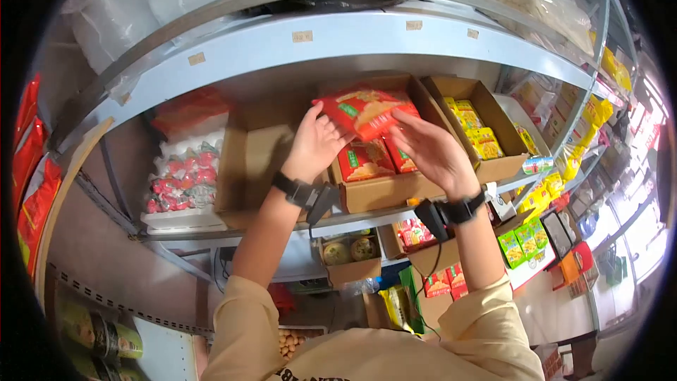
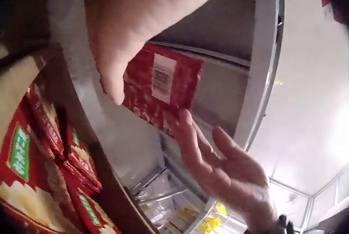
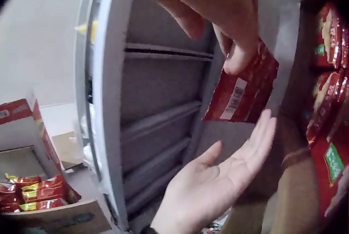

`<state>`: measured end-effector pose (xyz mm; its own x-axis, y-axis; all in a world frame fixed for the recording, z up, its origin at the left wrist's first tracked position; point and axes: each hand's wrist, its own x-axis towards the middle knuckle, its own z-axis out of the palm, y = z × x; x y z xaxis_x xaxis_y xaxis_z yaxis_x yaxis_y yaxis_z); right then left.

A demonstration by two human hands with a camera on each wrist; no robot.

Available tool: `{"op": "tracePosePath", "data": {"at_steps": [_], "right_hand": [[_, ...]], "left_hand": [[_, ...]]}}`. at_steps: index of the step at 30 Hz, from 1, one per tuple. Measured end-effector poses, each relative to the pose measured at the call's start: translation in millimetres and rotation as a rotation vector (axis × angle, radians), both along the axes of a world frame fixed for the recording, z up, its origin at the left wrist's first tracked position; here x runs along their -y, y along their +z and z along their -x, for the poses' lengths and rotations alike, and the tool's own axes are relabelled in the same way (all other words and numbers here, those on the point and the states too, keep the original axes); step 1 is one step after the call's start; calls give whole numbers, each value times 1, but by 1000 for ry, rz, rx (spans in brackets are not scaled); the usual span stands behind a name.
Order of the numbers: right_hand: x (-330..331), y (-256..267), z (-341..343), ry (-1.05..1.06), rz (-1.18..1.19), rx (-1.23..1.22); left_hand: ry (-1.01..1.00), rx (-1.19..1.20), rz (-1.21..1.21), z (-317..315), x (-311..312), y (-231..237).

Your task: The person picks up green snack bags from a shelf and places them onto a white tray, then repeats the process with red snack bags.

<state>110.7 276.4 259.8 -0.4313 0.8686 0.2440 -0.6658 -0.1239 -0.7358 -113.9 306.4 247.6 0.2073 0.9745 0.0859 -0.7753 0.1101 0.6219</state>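
A red snack packet (image 1: 370, 109) with a green label is held up over an open cardboard box (image 1: 384, 201) of similar red packets (image 1: 365, 160). My right hand (image 1: 437, 152) pinches its edge with the fingers, the thumb standing apart. On the other side, my left hand (image 1: 314, 142) is spread with the palm turned up, fingertips right at the packet's edge. The right wrist view shows the packet's back with a white barcode label (image 3: 235, 99), the right hand (image 3: 218, 5) above and the left hand (image 3: 218, 185) below.
A brown carton (image 1: 243, 162) stands left of the box, beside a white tray (image 1: 183, 222) of red and silver wrapped pieces. To the right, another carton (image 1: 504, 168) holds yellow packets. A metal shelf edge (image 1: 352, 46) runs overhead; more boxed goods sit on the lower shelf.
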Motion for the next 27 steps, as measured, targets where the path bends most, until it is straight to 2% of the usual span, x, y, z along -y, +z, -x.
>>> {"op": "tracePosePath", "data": {"at_steps": [3,5,10,12,16,20,27], "right_hand": [[57,-28,-28,-113,1,68],[89,-54,-48,-217,8,122],[163,-105,-64,-745,146,320],[187,-124,-75,-813,237,363],[234,-192,-117,-829,453,493],[284,-245,-140,-882,690,610],[335,-361,-192,-763,1028,581]], "left_hand": [[-163,-45,-67,-14,46,-10],[-244,-21,-36,-27,72,-37],[-354,-65,95,-78,133,-93],[-431,-82,157,-96,143,-119],[-516,-111,339,-140,164,-183],[-616,-259,525,-180,194,-250],[-624,-492,894,-240,232,-372]]}}
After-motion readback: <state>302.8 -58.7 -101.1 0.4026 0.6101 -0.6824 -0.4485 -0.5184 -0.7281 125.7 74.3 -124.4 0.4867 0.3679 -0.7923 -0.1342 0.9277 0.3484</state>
